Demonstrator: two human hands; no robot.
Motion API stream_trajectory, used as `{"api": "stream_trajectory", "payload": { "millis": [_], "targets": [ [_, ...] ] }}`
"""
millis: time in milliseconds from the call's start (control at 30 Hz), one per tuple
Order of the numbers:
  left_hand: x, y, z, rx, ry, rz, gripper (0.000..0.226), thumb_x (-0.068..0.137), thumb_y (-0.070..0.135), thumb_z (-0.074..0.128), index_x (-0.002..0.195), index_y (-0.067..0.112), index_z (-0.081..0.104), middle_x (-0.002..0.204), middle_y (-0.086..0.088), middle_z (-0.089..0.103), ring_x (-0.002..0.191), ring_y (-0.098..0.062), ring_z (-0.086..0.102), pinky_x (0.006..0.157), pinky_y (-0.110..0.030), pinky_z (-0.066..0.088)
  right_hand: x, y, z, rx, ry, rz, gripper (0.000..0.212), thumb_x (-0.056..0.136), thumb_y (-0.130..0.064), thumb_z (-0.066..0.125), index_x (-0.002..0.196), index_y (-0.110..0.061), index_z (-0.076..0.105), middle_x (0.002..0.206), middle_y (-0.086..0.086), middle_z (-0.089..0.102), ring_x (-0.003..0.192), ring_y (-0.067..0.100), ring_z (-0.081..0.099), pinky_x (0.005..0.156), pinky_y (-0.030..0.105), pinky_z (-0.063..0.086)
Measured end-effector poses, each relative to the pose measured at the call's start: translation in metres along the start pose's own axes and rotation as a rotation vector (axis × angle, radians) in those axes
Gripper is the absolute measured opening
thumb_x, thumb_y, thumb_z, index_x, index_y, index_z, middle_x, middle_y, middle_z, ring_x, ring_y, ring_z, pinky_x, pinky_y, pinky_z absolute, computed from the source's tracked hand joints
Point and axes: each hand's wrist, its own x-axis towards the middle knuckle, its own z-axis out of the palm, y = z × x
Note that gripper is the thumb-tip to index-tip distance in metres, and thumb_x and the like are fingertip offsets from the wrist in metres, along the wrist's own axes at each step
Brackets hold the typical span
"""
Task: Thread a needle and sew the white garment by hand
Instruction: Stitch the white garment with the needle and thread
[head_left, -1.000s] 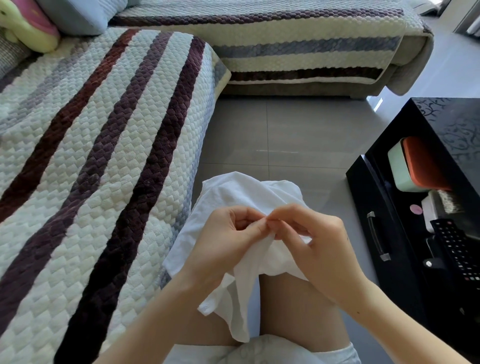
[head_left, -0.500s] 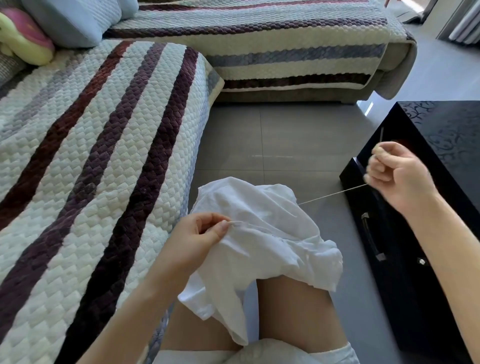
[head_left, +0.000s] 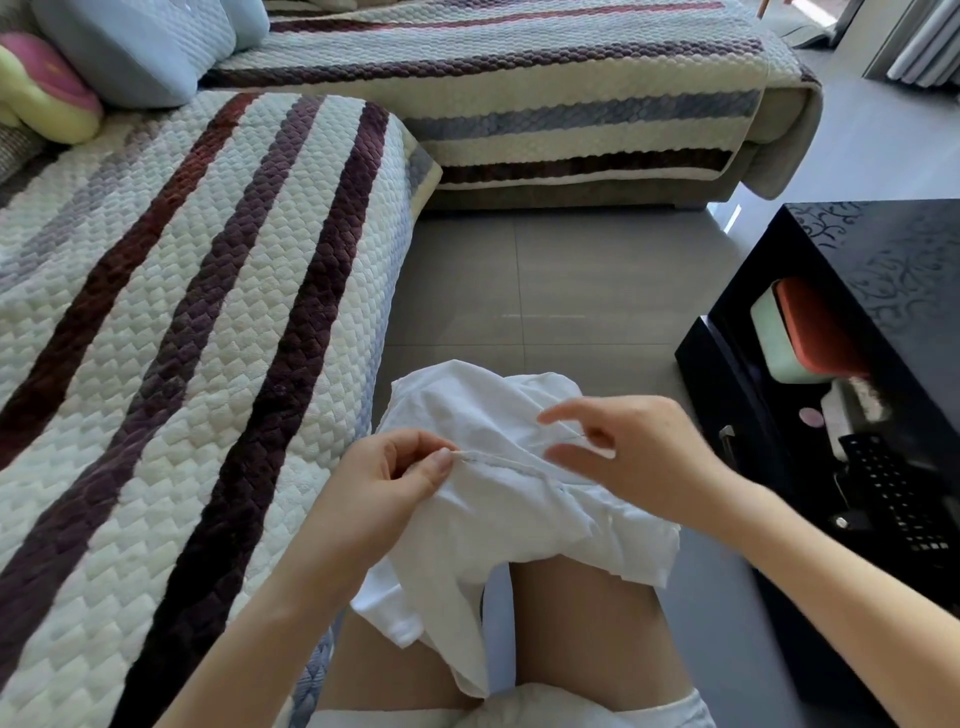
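A crumpled white garment (head_left: 509, 499) lies over my knees. My left hand (head_left: 384, 478) pinches a folded seam of it between thumb and forefinger. My right hand (head_left: 639, 457) hovers just right of that seam, over the cloth. It holds a thin needle (head_left: 571, 434) that points left toward the fabric, with forefinger and thumb stretched out above and below it. The thread is too fine to make out.
A striped quilted sofa cover (head_left: 182, 338) fills the left, with cushions (head_left: 135, 47) at the back. On the right stands a black table (head_left: 883, 249); its open drawer holds an orange-lidded box (head_left: 810, 332) and a remote control (head_left: 893, 488). Grey floor (head_left: 545, 275) lies ahead.
My right hand drew the thread far out to the right over the table, then came back to the garment. My left hand kept its pinch on the seam.
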Motion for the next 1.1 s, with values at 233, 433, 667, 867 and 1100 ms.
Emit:
{"api": "stream_trajectory", "payload": {
  "millis": [233,433,667,867,1100],
  "targets": [
    [0.0,0.001,-0.001,0.043,0.013,0.036,0.015,0.091,0.012,0.06,0.083,0.017,0.071,0.066,0.012,0.065,0.066,0.004,0.058,0.062,-0.006,0.043,0.005,-0.007,-0.012,0.377,-0.114,0.083,0.012,0.079,-0.021,0.075,0.068,-0.02,0.071,0.059,0.002,0.062,0.056,0.006,0.048,0.058,0.024,0.04],
    [0.011,-0.005,0.0,0.114,0.063,-0.024,0.019,0.092,0.012,0.059,0.078,0.021,0.068,0.07,0.01,0.066,0.066,0.005,0.059,0.061,-0.006,0.042,0.027,-0.02,-0.102,1.125,0.393,0.071,0.015,0.074,-0.018,0.069,0.06,-0.018,0.072,0.05,-0.011,0.058,0.045,0.008,0.027,0.052,0.021,0.019],
    [0.02,-0.012,0.0,0.178,0.101,-0.079,0.022,0.092,0.01,0.058,0.075,0.019,0.067,0.076,-0.004,0.064,0.074,-0.014,0.056,0.069,-0.024,0.042,0.045,0.014,-0.115,1.317,0.692,0.171,0.021,0.085,-0.021,0.066,0.065,-0.017,0.069,0.042,-0.01,0.027,0.043,0.007,0.019,0.046,0.02,0.022],
    [0.015,-0.002,-0.003,-0.095,-0.076,-0.113,0.014,0.092,0.009,0.059,0.085,0.009,0.071,0.076,-0.003,0.068,0.075,-0.014,0.062,0.068,-0.022,0.047,0.022,-0.012,-0.082,0.583,0.098,0.035,0.009,0.071,-0.019,0.074,0.064,-0.024,0.074,0.06,-0.002,0.068,0.05,0.011,0.055,0.048,0.024,0.043],
    [0.006,0.011,-0.002,-0.176,-0.234,-0.052,0.017,0.074,0.027,0.06,0.077,0.024,0.076,0.074,0.003,0.067,0.072,-0.007,0.06,0.067,-0.018,0.046,-0.015,-0.044,-0.085,0.461,-0.359,-0.156,0.047,0.071,-0.067,0.066,0.049,-0.027,0.056,0.042,0.0,0.036,0.041,0.015,0.028,0.042,0.022,0.02]
  ]
}}
